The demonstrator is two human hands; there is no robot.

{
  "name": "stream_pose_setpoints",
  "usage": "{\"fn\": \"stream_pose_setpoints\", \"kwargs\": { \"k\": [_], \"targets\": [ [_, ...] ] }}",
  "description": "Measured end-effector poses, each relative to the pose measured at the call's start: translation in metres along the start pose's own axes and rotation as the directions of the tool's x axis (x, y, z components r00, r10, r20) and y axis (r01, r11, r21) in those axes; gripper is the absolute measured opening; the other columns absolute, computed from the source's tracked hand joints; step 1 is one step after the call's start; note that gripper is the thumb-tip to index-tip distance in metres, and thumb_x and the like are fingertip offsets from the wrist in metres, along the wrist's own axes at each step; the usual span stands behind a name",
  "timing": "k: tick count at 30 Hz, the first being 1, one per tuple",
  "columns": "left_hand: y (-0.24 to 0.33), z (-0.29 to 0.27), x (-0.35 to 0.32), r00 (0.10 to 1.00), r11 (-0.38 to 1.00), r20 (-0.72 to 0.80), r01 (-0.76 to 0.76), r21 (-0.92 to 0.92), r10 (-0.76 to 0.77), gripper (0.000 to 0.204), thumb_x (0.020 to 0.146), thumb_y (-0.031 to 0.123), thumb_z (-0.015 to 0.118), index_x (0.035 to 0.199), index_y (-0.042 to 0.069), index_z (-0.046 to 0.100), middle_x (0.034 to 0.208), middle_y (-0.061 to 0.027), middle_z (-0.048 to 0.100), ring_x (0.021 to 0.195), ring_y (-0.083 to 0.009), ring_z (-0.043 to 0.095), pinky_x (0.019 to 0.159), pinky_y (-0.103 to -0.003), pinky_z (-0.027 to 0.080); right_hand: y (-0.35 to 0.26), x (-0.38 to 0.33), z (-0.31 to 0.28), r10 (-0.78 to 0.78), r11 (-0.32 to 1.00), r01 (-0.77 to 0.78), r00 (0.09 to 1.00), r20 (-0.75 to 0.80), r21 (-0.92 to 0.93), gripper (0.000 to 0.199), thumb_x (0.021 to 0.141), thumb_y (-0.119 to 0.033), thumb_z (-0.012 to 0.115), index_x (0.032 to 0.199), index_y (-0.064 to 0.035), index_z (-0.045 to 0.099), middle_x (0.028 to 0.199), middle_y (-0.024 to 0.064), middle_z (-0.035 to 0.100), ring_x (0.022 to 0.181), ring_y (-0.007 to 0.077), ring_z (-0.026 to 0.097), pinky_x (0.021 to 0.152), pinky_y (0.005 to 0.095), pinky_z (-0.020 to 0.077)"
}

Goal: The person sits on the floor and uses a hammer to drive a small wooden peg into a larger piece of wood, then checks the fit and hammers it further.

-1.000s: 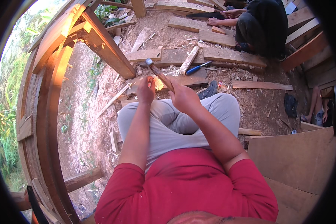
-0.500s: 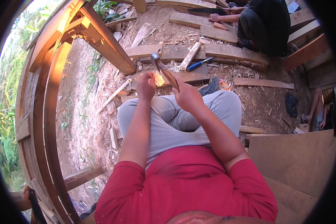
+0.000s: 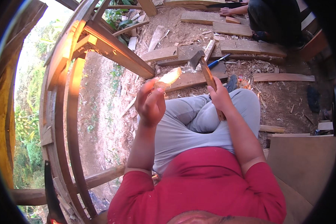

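Note:
My left hand (image 3: pixel 150 102) is raised in front of my left knee, fingers pinching a small, pale, roughly carved piece of wood (image 3: pixel 170 77) glowing in bright sunlight. Opposite it, my right hand (image 3: pixel 219 96) is wrapped round the wooden handle of a hand adze (image 3: pixel 206 73). The dark metal head of the adze points up and left, apart from the piece of wood. The handle's lower end shows below my right hand, over my grey trousers.
A blue-handled tool (image 3: pixel 217 62) lies beyond the adze among boards (image 3: pixel 198 77) and shavings. Timber framing (image 3: pixel 119 48) stands on the left. Another person crouches at the far right, one hand (image 3: pixel 226 12) near a board. A plywood sheet (image 3: pixel 302 164) lies at my right.
My left hand has lifted and turned, showing more of the wood piece. The adze has moved right, away from the piece, and my grip sits higher on its handle. The whole view has shifted.

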State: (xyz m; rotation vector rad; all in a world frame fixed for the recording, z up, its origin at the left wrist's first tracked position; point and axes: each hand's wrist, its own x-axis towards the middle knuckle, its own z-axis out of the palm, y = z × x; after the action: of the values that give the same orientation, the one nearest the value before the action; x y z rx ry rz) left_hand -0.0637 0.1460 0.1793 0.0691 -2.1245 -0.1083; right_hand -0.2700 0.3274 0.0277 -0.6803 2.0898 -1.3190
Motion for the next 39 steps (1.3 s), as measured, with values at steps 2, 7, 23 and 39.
{"fn": "stream_pose_setpoints", "kwargs": {
  "k": [2, 7, 23, 39],
  "targets": [
    [0.004, -0.002, 0.005, 0.999, 0.999, 0.0, -0.033, 0.023, 0.033, 0.035, 0.097, -0.006, 0.068, 0.125, 0.008, 0.052, 0.115, -0.0254, 0.072, 0.099, -0.0377, 0.075, 0.083, -0.045, 0.062, 0.009, 0.006, 0.0, 0.03, 0.998, -0.03, 1.0, -0.006, 0.052, 0.059, 0.104, -0.025, 0.062, 0.157, -0.0056, 0.044, 0.128, 0.0324, 0.069, 0.122, 0.0466, 0.067, 0.104, 0.0486, 0.0506],
    [0.008, -0.007, 0.012, 0.997, 0.996, -0.001, -0.081, 0.028, 0.081, 0.032, 0.101, -0.003, 0.067, 0.126, 0.006, 0.049, 0.12, -0.0246, 0.07, 0.107, -0.0365, 0.073, 0.09, -0.045, 0.061, 0.014, 0.01, 0.002, 0.003, 0.995, 0.0, 1.0, -0.022, 0.099, 0.06, 0.104, -0.025, 0.062, 0.158, -0.0061, 0.043, 0.127, 0.0328, 0.069, 0.122, 0.0462, 0.068, 0.103, 0.048, 0.0514],
    [-0.013, 0.019, -0.012, 0.968, 0.959, 0.018, 0.249, -0.135, -0.249, 0.028, 0.097, 0.001, 0.075, 0.124, 0.0, 0.068, 0.123, -0.0204, 0.074, 0.109, -0.0269, 0.075, 0.083, -0.036, 0.066, -0.004, 0.001, -0.003, 0.013, 0.938, -0.031, 0.998, 0.056, 0.346, 0.052, 0.101, -0.019, 0.065, 0.147, -0.003, 0.049, 0.09, 0.0182, 0.071, 0.065, 0.0235, 0.07, 0.062, 0.0398, 0.0565],
    [-0.087, 0.144, -0.125, 0.772, 0.772, 0.16, 0.631, -0.076, -0.615, 0.017, 0.094, 0.008, 0.079, 0.109, 0.002, 0.073, 0.106, -0.016, 0.078, 0.097, -0.0281, 0.079, 0.079, -0.035, 0.063, -0.108, -0.011, 0.016, -0.155, 0.893, 0.205, 0.976, 0.154, -0.401, 0.051, 0.1, -0.026, 0.063, 0.147, -0.0077, 0.052, 0.108, 0.0275, 0.074, 0.103, 0.0475, 0.071, 0.089, 0.0565, 0.0551]
  ]
}}
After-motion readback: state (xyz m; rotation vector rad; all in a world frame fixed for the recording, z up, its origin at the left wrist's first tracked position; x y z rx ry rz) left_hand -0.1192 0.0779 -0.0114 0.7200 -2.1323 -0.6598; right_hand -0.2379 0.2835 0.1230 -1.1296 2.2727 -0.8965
